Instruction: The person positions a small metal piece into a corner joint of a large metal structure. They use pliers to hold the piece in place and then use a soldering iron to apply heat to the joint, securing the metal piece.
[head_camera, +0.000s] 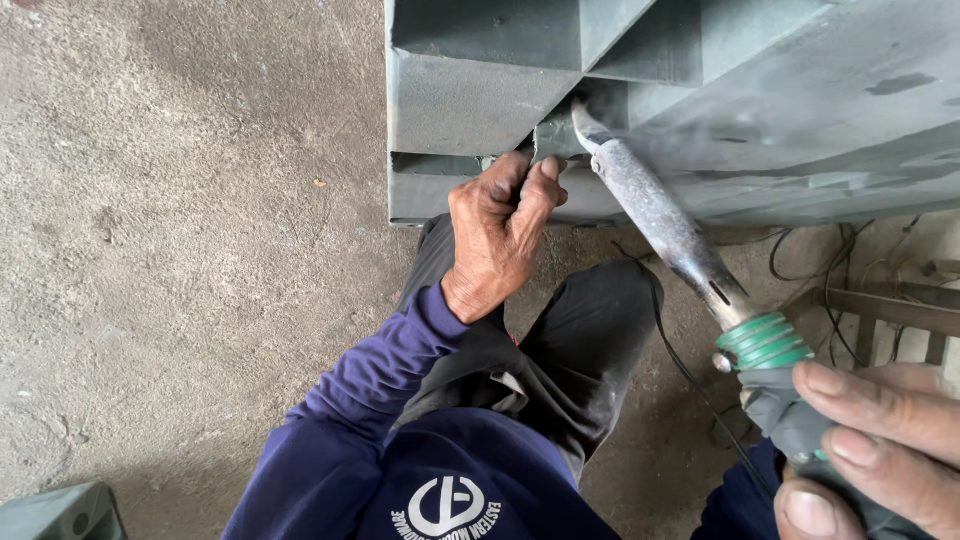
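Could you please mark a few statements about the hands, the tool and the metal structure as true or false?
1. The right hand grips the heat tool by its handle. True.
2. The tool's tip points at the concrete floor. False: it meets the grey metal structure.
3. The left hand rests at the structure's lower edge. True.
4. The left sleeve is red. False: it is dark blue.

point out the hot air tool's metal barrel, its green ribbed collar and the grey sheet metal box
long grey metal barrel of the hot air tool (660, 215), head view, mid-length of the tube
green ribbed collar (765, 342), head view, middle ridges
large grey sheet metal box (470, 100), head view, flat front face at left
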